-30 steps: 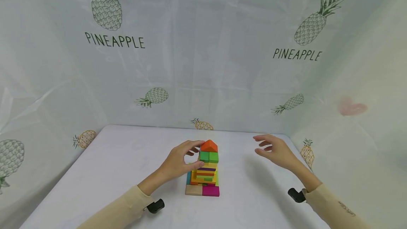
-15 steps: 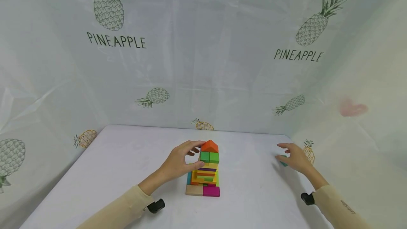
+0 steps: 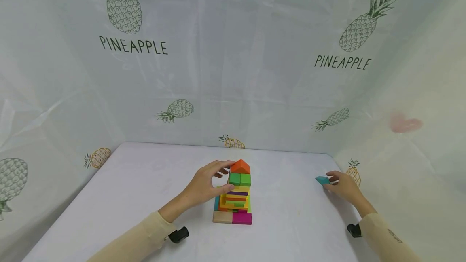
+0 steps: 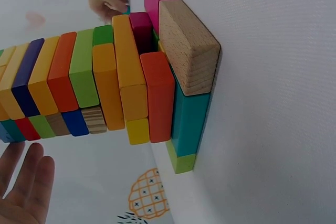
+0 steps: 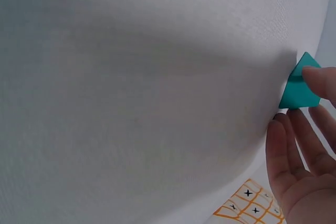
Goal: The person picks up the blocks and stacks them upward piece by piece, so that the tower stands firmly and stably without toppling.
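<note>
A stacked tower of colourful wooden blocks [image 3: 238,198] stands on the table, with an orange triangular block [image 3: 240,167] on top and two green blocks beneath it. Beside its upper left side is my left hand [image 3: 204,185], thumb and forefinger reaching to the tower. The left wrist view shows its fingers [image 4: 32,177] fairly straight at the upper layers; whether they press is unclear. Far to the right, my right hand [image 3: 344,187] pinches a teal triangular block [image 3: 322,180] at the table surface. In the right wrist view the thumb lies over this teal block [image 5: 303,87], fingers below it.
The white table [image 3: 174,165] backs onto a hanging cloth [image 3: 233,72] printed with pineapples. At the tower's foot lie a plain wood block [image 3: 222,217] and a magenta block [image 3: 242,218]. The right hand is close to the table's right edge.
My right hand has moved right and slightly down from above the table to the teal triangular block and now pinches it. The left hand and the tower have stayed put.
</note>
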